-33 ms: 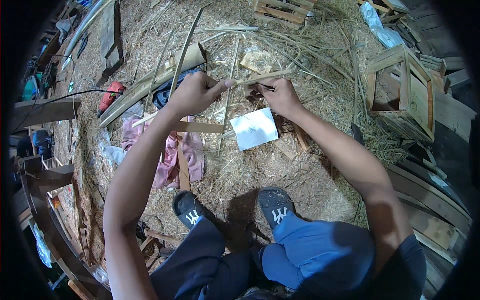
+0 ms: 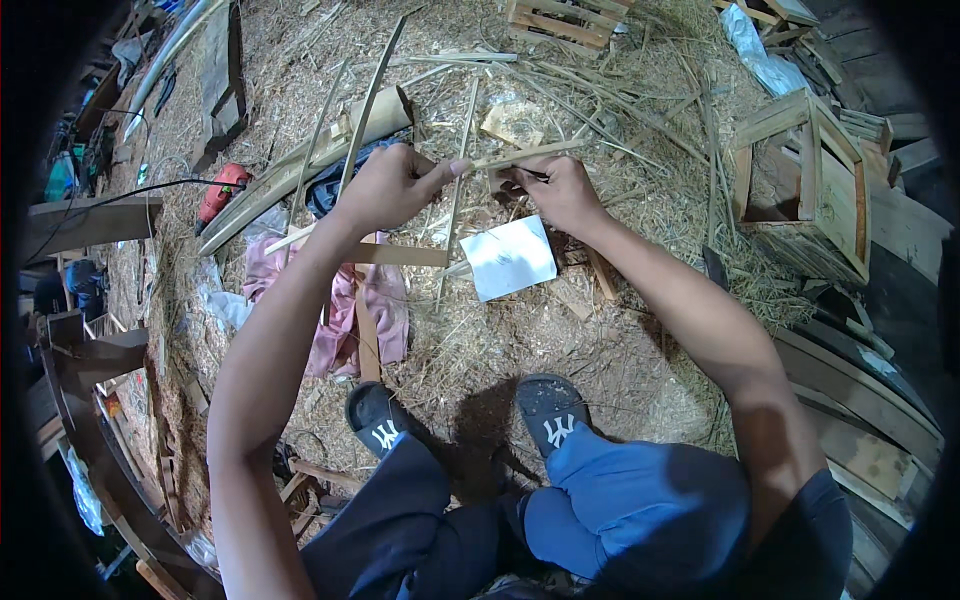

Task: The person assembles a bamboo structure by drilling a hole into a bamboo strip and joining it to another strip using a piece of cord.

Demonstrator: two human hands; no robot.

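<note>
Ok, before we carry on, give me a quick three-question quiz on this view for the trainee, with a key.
1. What thin thing spans the gap between the left hand and the right hand?
2. True or false: the white paper is to the left of the pink cloth.
3. What colour is the power tool toward the left of the picture? A) green B) red C) yellow

Key:
1. A pale strip.
2. False; the paper is to the right of the cloth.
3. B.
</note>
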